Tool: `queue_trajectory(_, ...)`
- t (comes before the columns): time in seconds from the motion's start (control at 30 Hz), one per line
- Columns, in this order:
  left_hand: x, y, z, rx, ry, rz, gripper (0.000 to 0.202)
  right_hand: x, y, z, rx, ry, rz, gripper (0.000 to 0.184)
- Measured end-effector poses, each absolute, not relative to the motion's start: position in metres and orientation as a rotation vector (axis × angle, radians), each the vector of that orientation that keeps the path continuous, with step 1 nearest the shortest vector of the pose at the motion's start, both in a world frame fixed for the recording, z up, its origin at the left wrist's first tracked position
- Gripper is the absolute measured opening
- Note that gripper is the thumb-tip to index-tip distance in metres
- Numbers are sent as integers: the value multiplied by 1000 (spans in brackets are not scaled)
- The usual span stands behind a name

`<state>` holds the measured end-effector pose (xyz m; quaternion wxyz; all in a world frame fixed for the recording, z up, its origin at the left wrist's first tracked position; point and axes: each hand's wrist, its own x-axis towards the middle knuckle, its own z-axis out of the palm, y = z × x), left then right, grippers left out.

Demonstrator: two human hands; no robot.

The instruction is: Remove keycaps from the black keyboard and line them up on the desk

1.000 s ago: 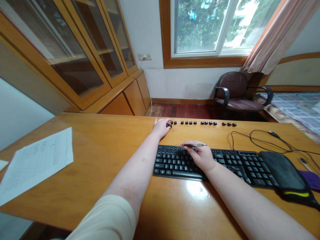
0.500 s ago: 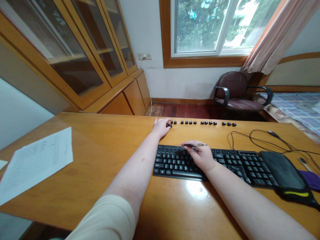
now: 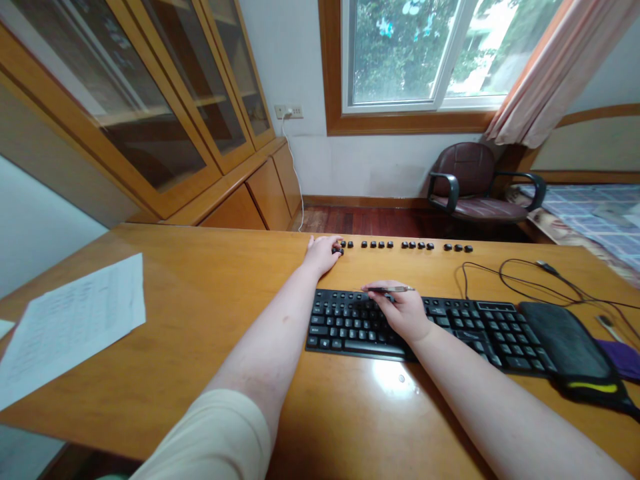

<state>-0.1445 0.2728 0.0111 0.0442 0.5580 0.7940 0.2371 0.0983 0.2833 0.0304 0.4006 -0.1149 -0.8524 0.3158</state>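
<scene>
At the far edge of the desk, my left hand [image 3: 321, 256] has its fingers closed around a small black keycap [image 3: 339, 252], partly covered by the fingertips. A row of loose black keycaps [image 3: 381, 245] stretches rightward from it. My right hand [image 3: 404, 313] rests over the black keyboard [image 3: 350, 325] and grips a slim, tweezers-like metal tool [image 3: 397, 289]. The tool lies nearly level above the top rows, its tip pointing left. The right hand hides the middle keys. Along the keyboard's top row, some positions look lower than full keys.
A black pouch with a yellow stripe [image 3: 575, 347] lies against the keyboard's right end, beside a purple item [image 3: 620, 360]. A black cable [image 3: 525, 287] loops behind. Written paper [image 3: 85, 313] lies on the left of the wooden desk [image 3: 210, 293]. Beyond stands a chair [image 3: 470, 180].
</scene>
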Motion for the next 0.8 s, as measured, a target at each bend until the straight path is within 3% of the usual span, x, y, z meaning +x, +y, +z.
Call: queue_trajectory(0.8, -145, 273, 9, 1700, 2434, 772, 39, 99, 284, 27, -298, -2154, 824, 16)
